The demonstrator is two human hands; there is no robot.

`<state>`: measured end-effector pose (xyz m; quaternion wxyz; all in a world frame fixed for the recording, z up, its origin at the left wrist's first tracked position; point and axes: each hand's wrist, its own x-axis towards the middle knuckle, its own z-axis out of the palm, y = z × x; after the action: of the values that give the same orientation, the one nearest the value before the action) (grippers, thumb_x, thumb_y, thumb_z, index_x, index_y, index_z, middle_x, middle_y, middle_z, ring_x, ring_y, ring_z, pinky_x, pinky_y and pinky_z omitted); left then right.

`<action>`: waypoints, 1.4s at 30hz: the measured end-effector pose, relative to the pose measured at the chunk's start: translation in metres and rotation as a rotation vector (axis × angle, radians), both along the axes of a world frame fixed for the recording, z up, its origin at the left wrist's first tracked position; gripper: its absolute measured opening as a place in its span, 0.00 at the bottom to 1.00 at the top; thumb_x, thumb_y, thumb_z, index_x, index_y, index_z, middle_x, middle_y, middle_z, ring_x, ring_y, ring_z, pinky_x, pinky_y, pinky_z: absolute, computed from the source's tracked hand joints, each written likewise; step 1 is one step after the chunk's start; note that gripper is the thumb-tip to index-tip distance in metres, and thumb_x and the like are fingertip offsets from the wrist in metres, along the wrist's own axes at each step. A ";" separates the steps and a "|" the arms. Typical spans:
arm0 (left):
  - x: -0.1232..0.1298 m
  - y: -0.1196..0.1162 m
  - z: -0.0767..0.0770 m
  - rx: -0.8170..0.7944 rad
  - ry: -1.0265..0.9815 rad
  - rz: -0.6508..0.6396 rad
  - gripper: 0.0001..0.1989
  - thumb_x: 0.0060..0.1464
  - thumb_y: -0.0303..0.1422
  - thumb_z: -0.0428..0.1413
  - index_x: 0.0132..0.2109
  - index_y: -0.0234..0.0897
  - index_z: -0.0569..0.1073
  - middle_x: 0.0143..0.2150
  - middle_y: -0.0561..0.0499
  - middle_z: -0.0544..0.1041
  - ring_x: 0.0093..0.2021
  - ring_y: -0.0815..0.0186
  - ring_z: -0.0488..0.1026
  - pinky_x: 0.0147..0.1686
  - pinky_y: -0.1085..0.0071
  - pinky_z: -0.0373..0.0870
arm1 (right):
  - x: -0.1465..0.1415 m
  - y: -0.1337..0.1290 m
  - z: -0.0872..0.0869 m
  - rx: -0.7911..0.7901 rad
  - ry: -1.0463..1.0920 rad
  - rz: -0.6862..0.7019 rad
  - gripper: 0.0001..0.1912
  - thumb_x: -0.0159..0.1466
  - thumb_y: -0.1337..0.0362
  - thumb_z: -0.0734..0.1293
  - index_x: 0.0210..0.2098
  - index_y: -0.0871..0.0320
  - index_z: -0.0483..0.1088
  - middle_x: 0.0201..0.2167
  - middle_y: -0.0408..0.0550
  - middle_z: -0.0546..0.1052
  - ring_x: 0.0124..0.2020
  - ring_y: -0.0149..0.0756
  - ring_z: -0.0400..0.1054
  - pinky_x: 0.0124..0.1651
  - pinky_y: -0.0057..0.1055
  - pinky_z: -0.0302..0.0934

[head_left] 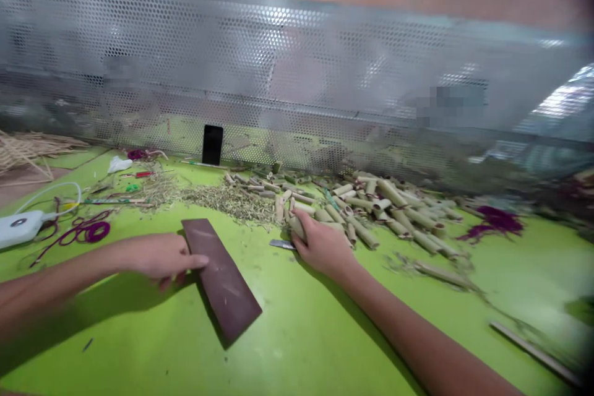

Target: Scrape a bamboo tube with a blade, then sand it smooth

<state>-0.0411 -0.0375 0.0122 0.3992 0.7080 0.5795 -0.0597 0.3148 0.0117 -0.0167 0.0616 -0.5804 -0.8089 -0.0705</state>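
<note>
My left hand [169, 258] grips the edge of a flat, dark brown rectangular piece [223, 281], thumb on top and fingers beneath. This piece is tilted over the green table [288, 346]; its material is unclear, with pale scuffs on its face. At the near edge of a heap of cut bamboo tubes [371, 204], my right hand [322, 242] has its fingers closed around a short bamboo tube [297, 227]. A grey metal blade [281, 244] shows just left of those fingers; its other end is hidden by the hand.
Behind the heap stands a perforated metal screen [241, 68], with a black phone [212, 145] propped against it. Plant shavings [227, 201] lie left of the tubes. Purple cord [95, 229] and a white device [21, 229] with a cable are at left; purple strands [496, 223] lie right.
</note>
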 end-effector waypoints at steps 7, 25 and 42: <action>0.013 -0.016 -0.013 0.547 0.017 -0.070 0.31 0.65 0.59 0.51 0.56 0.39 0.79 0.57 0.34 0.81 0.55 0.39 0.78 0.54 0.44 0.74 | 0.001 -0.004 0.003 0.059 0.324 0.008 0.23 0.72 0.59 0.60 0.64 0.58 0.63 0.54 0.61 0.79 0.41 0.49 0.77 0.43 0.45 0.72; 0.021 0.005 -0.037 0.398 -0.185 -0.316 0.48 0.53 0.49 0.69 0.76 0.42 0.62 0.79 0.38 0.56 0.79 0.37 0.52 0.77 0.34 0.39 | -0.080 -0.047 0.023 -0.607 0.495 0.691 0.37 0.57 0.62 0.72 0.66 0.58 0.68 0.65 0.59 0.72 0.64 0.51 0.69 0.68 0.44 0.62; 0.009 0.020 -0.041 0.483 -0.295 -0.430 0.49 0.53 0.58 0.68 0.75 0.45 0.64 0.76 0.39 0.62 0.75 0.36 0.59 0.74 0.32 0.41 | -0.070 -0.025 -0.028 -0.461 0.526 0.842 0.32 0.65 0.36 0.71 0.58 0.51 0.76 0.59 0.55 0.76 0.56 0.49 0.72 0.62 0.46 0.64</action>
<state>-0.0318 -0.0171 -0.0290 0.2780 0.8887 0.3509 0.0993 0.2449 -0.0136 -0.0445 0.1557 -0.2030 -0.9231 0.2870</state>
